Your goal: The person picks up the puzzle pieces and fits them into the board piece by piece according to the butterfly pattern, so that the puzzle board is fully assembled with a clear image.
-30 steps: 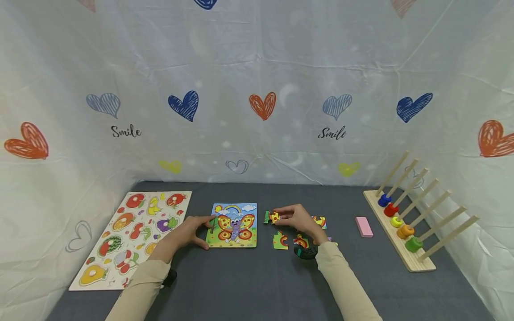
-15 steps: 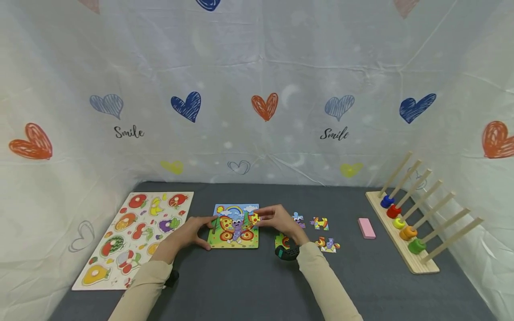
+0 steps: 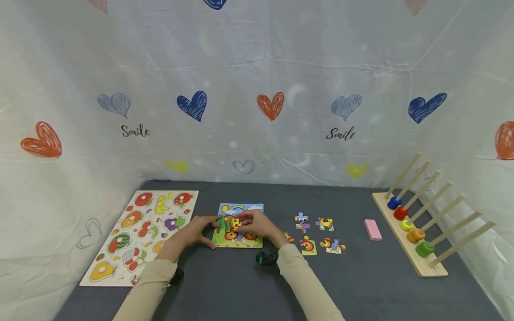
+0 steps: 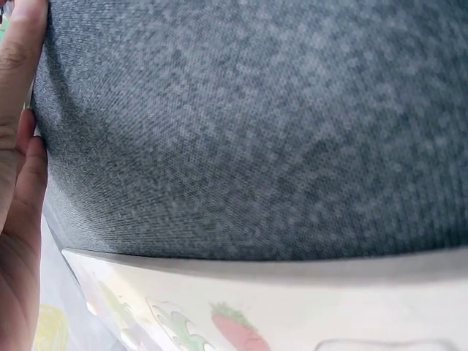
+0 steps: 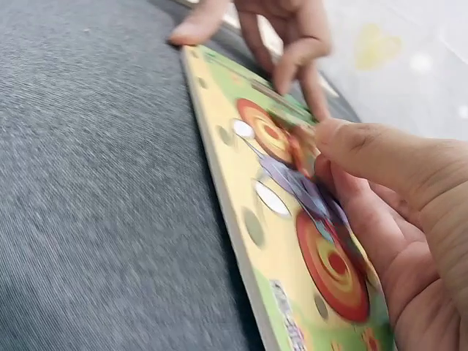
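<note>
A butterfly puzzle board [image 3: 250, 244] lies flat on the dark cloth, its wings, sun and rainbow partly covered by my hands. My left hand [image 3: 196, 231] rests at its left edge, thumb near the lower corner and fingers at the side. Over the left wing, my right hand [image 3: 257, 223] pinches a yellow, red and green puzzle piece [image 3: 233, 223]. In the right wrist view, the right thumb and fingers [image 5: 362, 150] reach over the board [image 5: 270, 241]; the piece there is blurred and mostly hidden. To the right lie several loose pieces, including a purple-and-blue one [image 3: 302, 223].
A white fruit board [image 3: 128, 240] lies at left. On the right are a pink block [image 3: 373, 230] and a wooden peg rack [image 3: 425, 263] with upright pegs and coloured rings. A white curtain with hearts [image 3: 271, 147] stands behind the table.
My right hand has carried the puzzle piece leftward from the loose pieces onto the butterfly board, over the left wing. My left hand has kept its place at the board's edge.
</note>
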The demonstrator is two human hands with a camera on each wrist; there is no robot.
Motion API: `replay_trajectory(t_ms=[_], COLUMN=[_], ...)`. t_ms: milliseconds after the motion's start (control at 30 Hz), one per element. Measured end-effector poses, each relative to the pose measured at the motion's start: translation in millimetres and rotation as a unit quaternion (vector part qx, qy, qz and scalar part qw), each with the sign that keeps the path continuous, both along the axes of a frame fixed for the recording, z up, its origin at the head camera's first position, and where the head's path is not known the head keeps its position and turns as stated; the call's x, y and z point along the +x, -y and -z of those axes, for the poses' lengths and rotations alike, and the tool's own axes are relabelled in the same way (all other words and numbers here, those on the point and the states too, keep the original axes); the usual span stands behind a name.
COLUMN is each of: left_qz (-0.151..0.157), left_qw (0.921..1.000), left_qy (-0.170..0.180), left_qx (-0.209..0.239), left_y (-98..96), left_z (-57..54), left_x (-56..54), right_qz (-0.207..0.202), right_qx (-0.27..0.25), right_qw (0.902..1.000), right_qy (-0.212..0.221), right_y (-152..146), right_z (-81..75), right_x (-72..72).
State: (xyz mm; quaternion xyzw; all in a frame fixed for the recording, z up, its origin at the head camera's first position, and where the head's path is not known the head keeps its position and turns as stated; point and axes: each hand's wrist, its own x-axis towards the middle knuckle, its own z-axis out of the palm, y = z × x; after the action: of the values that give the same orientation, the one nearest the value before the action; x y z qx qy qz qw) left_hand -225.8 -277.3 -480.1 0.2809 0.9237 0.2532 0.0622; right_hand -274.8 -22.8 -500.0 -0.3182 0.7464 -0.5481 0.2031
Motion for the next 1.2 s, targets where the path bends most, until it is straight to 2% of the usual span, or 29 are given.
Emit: replay_trajectory(t_ms=[133, 467, 733, 1033, 1200], left_qz=[-0.004, -0.003, -0.001, 0.002, 0.0], left_qw=[1.0, 1.0, 1.0, 0.9999, 1.0], left_qy=[0.0, -0.002, -0.003, -0.007, -0.004], left_qx=[-0.001, -0.001, 0.002, 0.009, 0.001], left_y=[-0.4, -0.5, -1.1, -2.1, -2.3], left_z=[1.1, 1.0, 1.3, 0.1, -0.3], left_x=[-0.3, -1.3, -0.7, 2.0, 1.0], right_qz=[0.007, 0.078, 0.137, 0.145, 0.128], right_qx=[0.01, 0.029, 0.092, 0.171, 0.178], right_qw=[0.9994, 0.9923, 0.9803, 0.9695, 0.9705], right_qy=[-0.032, -0.092, -0.108, -0.1, -0.1], right_y=[7.4, 18.4, 29.9, 37.2, 40.2], right_z=[-3.3, -0.8, -8.1, -19.2, -27.3], right_x=[3.4, 8.9, 14.1, 16.6, 17.9])
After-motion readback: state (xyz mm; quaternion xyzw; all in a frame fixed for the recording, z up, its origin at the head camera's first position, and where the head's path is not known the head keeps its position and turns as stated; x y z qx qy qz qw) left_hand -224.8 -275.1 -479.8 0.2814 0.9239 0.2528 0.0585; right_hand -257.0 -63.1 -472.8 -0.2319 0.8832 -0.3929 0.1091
